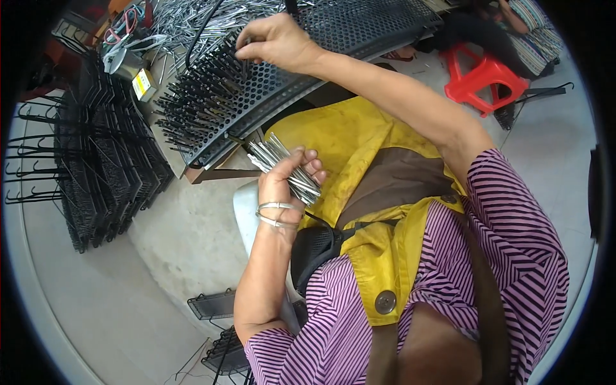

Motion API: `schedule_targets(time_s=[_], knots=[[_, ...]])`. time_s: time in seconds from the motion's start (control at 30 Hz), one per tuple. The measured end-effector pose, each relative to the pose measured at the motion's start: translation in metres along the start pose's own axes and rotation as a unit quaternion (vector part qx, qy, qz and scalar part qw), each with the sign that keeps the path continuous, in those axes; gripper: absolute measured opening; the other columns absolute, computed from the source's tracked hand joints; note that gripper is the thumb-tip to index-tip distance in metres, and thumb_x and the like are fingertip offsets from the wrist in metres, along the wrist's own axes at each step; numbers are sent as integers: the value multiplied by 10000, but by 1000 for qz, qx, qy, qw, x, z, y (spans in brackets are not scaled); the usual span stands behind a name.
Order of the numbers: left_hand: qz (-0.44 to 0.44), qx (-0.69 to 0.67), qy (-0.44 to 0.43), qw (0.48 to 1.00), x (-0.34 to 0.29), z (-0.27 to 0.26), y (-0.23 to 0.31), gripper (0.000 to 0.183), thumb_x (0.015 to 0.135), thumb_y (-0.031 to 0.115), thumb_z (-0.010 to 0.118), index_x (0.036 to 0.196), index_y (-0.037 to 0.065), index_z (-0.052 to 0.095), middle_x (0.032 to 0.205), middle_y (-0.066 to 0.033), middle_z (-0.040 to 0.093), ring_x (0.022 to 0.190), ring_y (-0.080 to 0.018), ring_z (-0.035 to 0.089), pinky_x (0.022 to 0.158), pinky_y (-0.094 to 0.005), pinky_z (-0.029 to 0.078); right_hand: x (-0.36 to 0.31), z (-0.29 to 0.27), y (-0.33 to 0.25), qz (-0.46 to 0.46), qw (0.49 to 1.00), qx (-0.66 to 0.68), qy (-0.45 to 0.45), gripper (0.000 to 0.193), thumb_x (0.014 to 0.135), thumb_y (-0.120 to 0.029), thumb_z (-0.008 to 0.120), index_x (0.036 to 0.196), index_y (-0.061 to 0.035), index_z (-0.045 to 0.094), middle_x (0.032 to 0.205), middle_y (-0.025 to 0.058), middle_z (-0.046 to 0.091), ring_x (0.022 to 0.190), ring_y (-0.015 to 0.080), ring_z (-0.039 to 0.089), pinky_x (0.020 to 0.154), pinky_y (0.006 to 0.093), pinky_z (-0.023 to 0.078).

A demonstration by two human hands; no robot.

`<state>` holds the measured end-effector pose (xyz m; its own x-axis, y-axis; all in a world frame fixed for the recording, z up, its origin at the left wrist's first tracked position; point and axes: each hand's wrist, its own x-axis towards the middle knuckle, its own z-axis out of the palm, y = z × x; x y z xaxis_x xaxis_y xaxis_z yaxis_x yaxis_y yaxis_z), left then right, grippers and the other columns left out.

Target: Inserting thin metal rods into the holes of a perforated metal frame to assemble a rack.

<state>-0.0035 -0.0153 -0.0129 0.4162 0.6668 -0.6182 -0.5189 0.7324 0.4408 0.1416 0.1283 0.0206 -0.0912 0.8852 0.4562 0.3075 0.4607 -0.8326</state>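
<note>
A bundle of thin silvery metal rods lies across the palm of my left hand, with the fingers curled round it. Two bangles circle that wrist. Farther off, my right hand is pinched over a black perforated rack. Between its thumb and forefinger is a thin dark rod, pointing down toward the holes; whether its tip sits in one cannot be seen. Rows of dark rods stand upright in the rack's left part, just left of my right hand.
Loose silvery rods are heaped behind the rack. Scissors and a small yellow-and-white box lie at the bench's left. Black hooked racks are stacked on the left floor. A red stool and another person are at far right.
</note>
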Motion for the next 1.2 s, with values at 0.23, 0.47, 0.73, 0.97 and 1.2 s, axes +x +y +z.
schedule_targets(time_s=[0.23, 0.47, 0.73, 0.97, 1.2], knots=[[2, 1, -3, 1000, 1, -2, 1, 169, 753, 77, 561, 885, -17, 512, 791, -127, 577, 677, -220, 574, 604, -332, 503, 13, 13, -20, -118, 957, -258, -63, 150, 705, -159, 610, 749, -18, 589, 603, 145, 562, 595, 275, 570, 565, 336, 445], [9, 19, 17, 1000, 0, 1, 0, 181, 748, 74, 566, 893, -19, 510, 790, -130, 576, 677, -219, 575, 595, -330, 505, 14, 18, -20, -114, 956, -263, -65, 104, 688, -113, 615, 729, -26, 575, 636, 129, 582, 630, 267, 591, 574, 335, 458], [18, 23, -7, 1000, 3, -2, -1, 205, 738, 71, 572, 907, -19, 500, 791, -135, 579, 677, -219, 575, 591, -330, 503, 8, 29, -18, -215, 925, -308, -60, 137, 656, -104, 616, 652, -15, 512, 555, 117, 532, 580, 268, 573, 541, 362, 449], [23, 1, -38, 999, 2, -3, 1, 205, 730, 67, 574, 904, -17, 505, 784, -134, 577, 669, -222, 571, 600, -324, 499, -51, 4, -29, -99, 969, -209, -83, 209, 700, -198, 636, 675, 0, 573, 553, 101, 550, 512, 249, 552, 469, 322, 431], [30, 55, -142, 988, -4, 3, -3, 236, 740, 71, 559, 939, -43, 502, 809, -161, 577, 693, -243, 581, 601, -349, 510, -101, -8, -36, 328, 880, 268, -216, 102, 710, -39, 627, 697, 48, 574, 538, 49, 547, 444, 74, 491, 416, 211, 394]])
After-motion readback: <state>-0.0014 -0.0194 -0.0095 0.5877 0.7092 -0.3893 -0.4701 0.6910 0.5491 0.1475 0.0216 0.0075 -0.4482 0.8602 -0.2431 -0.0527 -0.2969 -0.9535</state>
